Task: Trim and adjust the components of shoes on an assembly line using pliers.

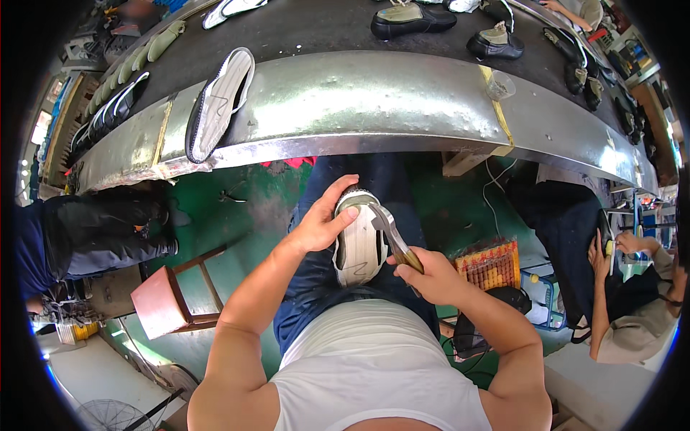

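With the pale side turned up to us, the shoe (356,248) sits right over the person's lap, between the thighs of dark blue trousers (305,262) and just short of the metal-edged bench (323,93). And look at it: a long, rounded form, cream to off-white across the underside, dark bands running down the flanks, a thin squiggly line scrawled near the end closest to the body, and a dark, ragged-looking rim up at the far end. Up there the left hand (325,220) has it firmly, fingers wrapped round the far end, thumb pressed onto the pale face. Over on the other side, the right hand (429,276) is clenched round the brownish handle of a metal tool (388,231), its curved head angling up across the shoe's right edge, close by that left thumb; whether the tip is biting on anything, I cannot tell. Beyond them, a second shoe (224,100), pale underside showing and dark along one side, leans on the bench's shiny edge, while more dark footwear (413,21) stands farther back.
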`<control>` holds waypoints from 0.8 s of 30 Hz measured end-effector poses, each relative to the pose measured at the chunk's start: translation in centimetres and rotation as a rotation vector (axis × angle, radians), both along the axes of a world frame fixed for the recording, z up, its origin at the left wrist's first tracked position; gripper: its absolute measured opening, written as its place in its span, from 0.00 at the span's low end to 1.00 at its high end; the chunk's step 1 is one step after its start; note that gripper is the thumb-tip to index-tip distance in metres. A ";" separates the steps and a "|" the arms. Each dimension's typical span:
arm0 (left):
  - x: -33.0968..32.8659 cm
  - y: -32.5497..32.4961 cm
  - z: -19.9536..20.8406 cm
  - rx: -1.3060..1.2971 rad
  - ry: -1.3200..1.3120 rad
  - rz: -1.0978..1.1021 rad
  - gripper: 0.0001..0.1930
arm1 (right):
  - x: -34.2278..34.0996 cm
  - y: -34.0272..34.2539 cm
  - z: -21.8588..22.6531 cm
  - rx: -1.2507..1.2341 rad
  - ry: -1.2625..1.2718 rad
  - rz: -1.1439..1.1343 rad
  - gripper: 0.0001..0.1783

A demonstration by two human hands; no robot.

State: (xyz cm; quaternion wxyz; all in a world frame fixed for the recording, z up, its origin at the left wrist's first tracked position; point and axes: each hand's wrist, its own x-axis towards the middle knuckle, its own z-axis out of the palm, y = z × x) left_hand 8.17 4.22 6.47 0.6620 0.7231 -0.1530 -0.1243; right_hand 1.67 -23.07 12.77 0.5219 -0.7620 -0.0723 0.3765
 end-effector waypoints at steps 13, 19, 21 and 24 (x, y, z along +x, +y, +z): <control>-0.1 1.2 -0.4 0.047 -0.147 0.060 0.21 | 2.7 1.4 -1.0 0.317 0.291 0.019 0.15; 0.3 1.7 -1.5 -0.001 -0.147 0.076 0.20 | 3.1 2.5 -3.8 -0.034 -0.209 0.072 0.14; 0.5 1.7 -1.8 -0.028 -0.153 0.070 0.20 | 2.6 2.9 -5.9 -0.029 -0.374 0.043 0.15; 0.7 1.6 -1.9 -0.024 -0.141 0.063 0.21 | 2.1 3.2 -7.3 -0.043 -0.612 -0.044 0.14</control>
